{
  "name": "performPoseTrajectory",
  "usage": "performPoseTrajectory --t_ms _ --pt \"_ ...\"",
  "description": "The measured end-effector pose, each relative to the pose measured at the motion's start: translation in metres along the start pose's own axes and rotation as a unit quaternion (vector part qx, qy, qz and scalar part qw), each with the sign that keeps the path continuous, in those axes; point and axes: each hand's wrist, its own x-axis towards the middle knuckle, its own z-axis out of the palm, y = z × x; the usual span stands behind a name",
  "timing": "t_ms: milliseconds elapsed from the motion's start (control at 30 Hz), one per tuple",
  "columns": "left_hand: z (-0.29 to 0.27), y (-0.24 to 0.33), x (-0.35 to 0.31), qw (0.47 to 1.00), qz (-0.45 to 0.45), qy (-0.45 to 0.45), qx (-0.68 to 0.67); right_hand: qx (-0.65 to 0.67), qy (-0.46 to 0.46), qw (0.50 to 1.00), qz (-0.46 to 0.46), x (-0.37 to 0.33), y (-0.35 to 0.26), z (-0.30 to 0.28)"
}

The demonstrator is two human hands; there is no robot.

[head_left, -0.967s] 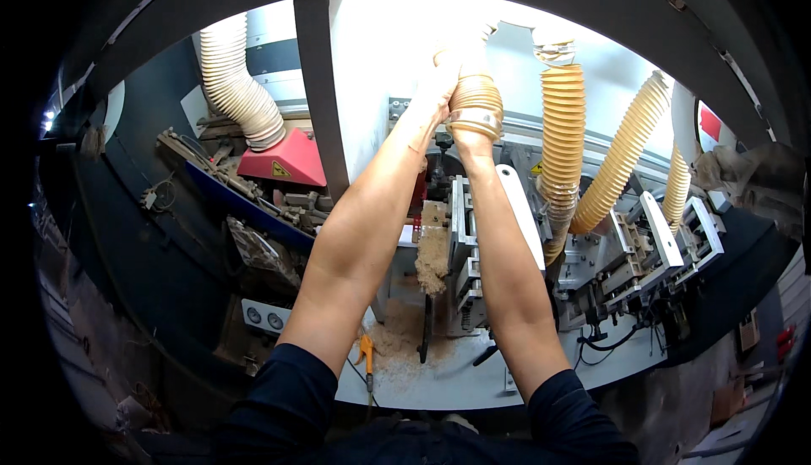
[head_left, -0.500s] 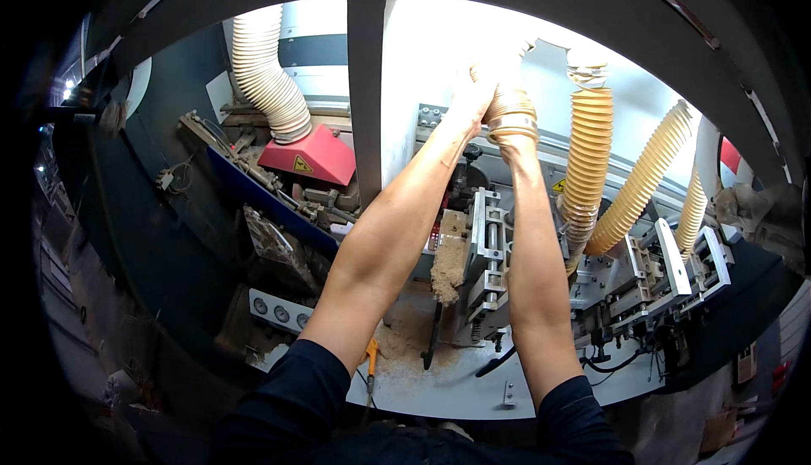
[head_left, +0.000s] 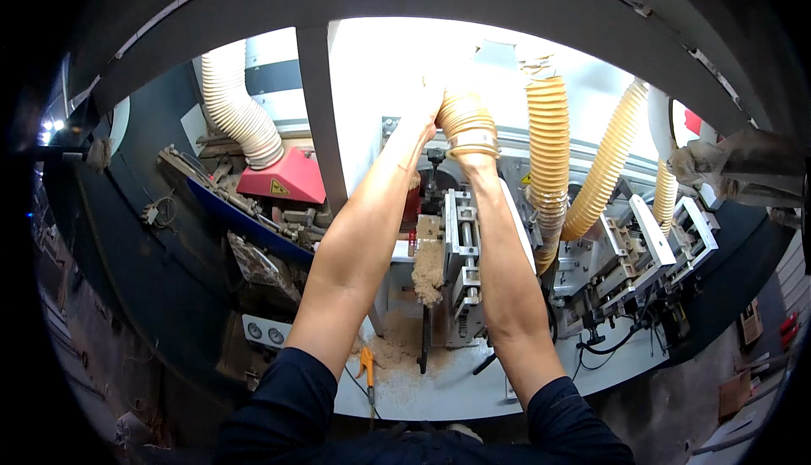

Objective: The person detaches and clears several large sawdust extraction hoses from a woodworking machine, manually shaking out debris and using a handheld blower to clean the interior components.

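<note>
Near 12 o'clock, a ribbed, cream tubular hose (head_left: 469,119) runs along a 12-to-6 axis, banded mouth toward 6. The left hand (head_left: 431,114) touches its 9 o'clock side; the right forearm (head_left: 507,271) enters it. Through glare, I cannot tell either grip.

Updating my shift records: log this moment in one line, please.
Left hand: against ribbed hose | right hand: hidden, forearm into hose end | sawdust: clumped on machine | orange tool: between arms
</note>
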Motion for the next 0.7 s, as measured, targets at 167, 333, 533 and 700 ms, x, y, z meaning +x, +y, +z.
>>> performPoseTrajectory --t_ms 167,333,533,700 --pt "0.023 -0.005 0.000 0.999 -0.020 -0.031 -0.019 -0.063 0.041 0.990 -0.119 0.056 0.029 -0.022" --pt "-0.001 -0.010 0.000 0.999 -0.026 -0.017 0.006 -0.062 0.032 0.996 -0.054 0.034 0.023 0.002" --pt "0.012 -0.008 -0.009 0.994 -0.071 -0.042 -0.071 0.019 0.041 0.999 -0.026 0.017 0.001 -0.005" --pt "0.000 -0.007 0.000 0.991 -0.054 -0.082 -0.087 0.132 0.051 0.990 0.008 0.008 -0.007 0.018"
